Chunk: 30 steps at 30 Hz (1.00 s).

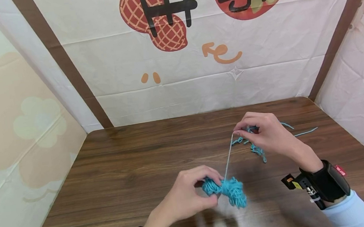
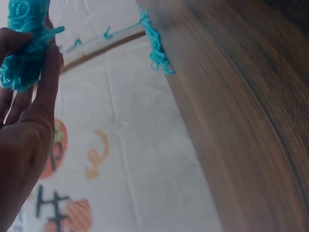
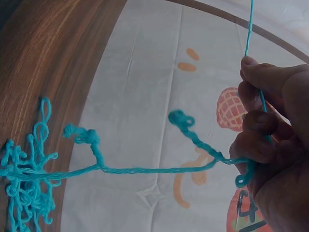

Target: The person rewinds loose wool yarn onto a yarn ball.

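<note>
My left hand [image 1: 188, 194] holds a small turquoise yarn bundle [image 1: 236, 192], cinched at its middle, between thumb and fingers above the table. From the bundle a thin yarn strand [image 1: 228, 156] runs taut up to my right hand [image 1: 267, 134], whose thumb and forefinger pinch it. In the right wrist view, that strand [image 3: 249, 31] passes down through the curled fingers. A knotted turquoise cord [image 3: 149, 170] with short side branches hangs from the same hand and leads to a tangle of looped yarn [image 3: 29, 193]. The left wrist view shows the bundle [image 2: 24, 63] between thumb and fingers.
A brown wood-grain table [image 1: 124, 171] lies beneath both hands. Loose yarn ends [image 1: 306, 132] show to the right, beyond the right hand. Behind the table hangs a white printed cloth [image 1: 114, 69], with more cloth at both sides.
</note>
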Motion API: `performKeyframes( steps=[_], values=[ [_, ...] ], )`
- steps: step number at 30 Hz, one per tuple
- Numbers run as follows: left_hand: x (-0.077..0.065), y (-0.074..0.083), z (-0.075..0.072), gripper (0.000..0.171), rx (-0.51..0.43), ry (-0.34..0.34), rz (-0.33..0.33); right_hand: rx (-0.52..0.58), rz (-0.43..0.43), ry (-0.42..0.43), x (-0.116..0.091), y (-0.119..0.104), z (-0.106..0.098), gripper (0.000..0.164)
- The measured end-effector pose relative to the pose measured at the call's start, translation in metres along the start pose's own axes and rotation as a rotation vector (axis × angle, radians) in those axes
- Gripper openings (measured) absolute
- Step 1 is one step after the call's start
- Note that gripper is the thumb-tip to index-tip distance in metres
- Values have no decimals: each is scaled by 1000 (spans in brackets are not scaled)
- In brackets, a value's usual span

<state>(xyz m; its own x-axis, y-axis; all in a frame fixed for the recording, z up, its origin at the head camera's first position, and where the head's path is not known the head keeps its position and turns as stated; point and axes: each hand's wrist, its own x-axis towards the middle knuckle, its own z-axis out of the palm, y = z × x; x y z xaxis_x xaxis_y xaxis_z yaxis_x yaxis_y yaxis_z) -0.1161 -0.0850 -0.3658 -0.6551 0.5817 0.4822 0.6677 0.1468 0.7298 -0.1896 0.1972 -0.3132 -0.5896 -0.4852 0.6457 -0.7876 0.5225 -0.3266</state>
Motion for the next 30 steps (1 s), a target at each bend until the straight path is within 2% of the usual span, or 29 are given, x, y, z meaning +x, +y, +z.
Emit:
performKeyframes(
  steps=[3, 6, 8, 10, 13, 15, 17, 20, 24, 26, 30],
  values=[
    [3, -6, -9, 30, -197, 74, -144, -13, 25, 19, -1, 6, 1, 17],
    [7, -11, -19, 27, -367, 178, -200, -14, 41, -9, -4, 9, 6, 15],
    [11, -13, -25, 28, -427, 275, -229, 3, 41, -55, -7, 7, 12, 14],
    [17, -15, -28, 28, -464, 387, -272, 17, 35, -113, -8, 2, 18, 12],
    [29, -18, -32, 29, -466, 556, -353, 28, 25, -200, -8, -9, 27, 9],
    [36, -21, -35, 28, -431, 629, -392, 33, 12, -242, -7, -18, 31, 7],
    [42, -26, -37, 29, -357, 669, -409, 41, -4, -273, -5, -26, 34, 8],
    [47, -34, -38, 28, -193, 671, -400, 48, -27, -300, -2, -36, 35, 9],
    [48, -45, -37, 26, 45, 604, -371, 39, -63, -309, 1, -46, 35, 11],
    [47, -48, -34, 25, 101, 545, -373, 38, -76, -305, 1, -49, 34, 11],
    [41, -50, -27, 25, 92, 396, -407, 45, -95, -276, 4, -52, 31, 8]
  ],
)
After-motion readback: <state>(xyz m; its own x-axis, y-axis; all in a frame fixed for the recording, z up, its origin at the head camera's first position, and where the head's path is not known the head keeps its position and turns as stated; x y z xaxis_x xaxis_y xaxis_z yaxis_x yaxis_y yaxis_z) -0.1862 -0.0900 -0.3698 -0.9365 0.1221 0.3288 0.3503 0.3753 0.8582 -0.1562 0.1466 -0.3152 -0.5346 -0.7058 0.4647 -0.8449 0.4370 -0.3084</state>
